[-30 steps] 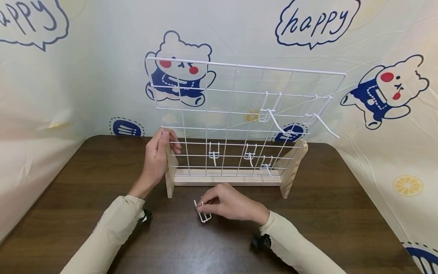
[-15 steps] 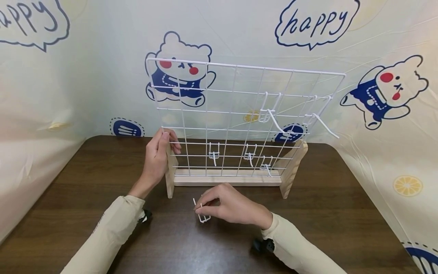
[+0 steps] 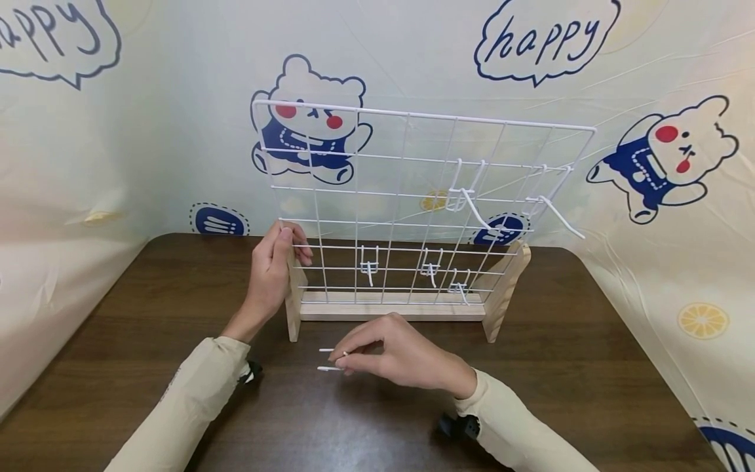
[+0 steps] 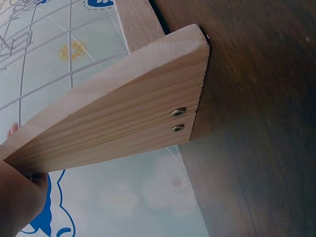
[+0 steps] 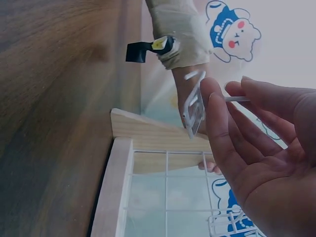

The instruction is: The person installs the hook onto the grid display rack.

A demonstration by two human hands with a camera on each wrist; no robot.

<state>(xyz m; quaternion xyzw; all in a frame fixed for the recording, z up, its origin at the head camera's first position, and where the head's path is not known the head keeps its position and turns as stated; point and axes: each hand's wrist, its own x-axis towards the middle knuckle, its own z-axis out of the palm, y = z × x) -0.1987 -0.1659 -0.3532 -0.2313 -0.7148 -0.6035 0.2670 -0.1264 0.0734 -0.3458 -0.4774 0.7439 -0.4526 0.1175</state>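
Note:
My left hand (image 3: pixel 268 269) grips the left wooden side panel (image 3: pixel 292 308) of a white wire grid rack (image 3: pixel 407 113). In the left wrist view, that wooden panel (image 4: pixel 143 98) shows two metal screws, and only part of the hand is visible at the lower left. My right hand (image 3: pixel 392 354) is in front of the rack, above the table, pinching a white wire hook (image 3: pixel 329 368) between thumb and fingers. The right wrist view shows the hook's bent wire frame (image 5: pixel 194 111) jutting past the fingertips, while its stem passes between the fingers.
Several white hooks hang on the grid, including a long one (image 3: pixel 474 208) at upper right and a small one (image 3: pixel 369 267) lower down. A pale wooden crossbar (image 3: pixel 392 311) joins the side panels. The rack stands on a dark wooden table (image 3: pixel 590 367) before a printed cloth.
My right hand has turned the hook, so its prongs, which pointed up and down, now point left. The hand has shifted slightly. My left hand and the rack stay put.

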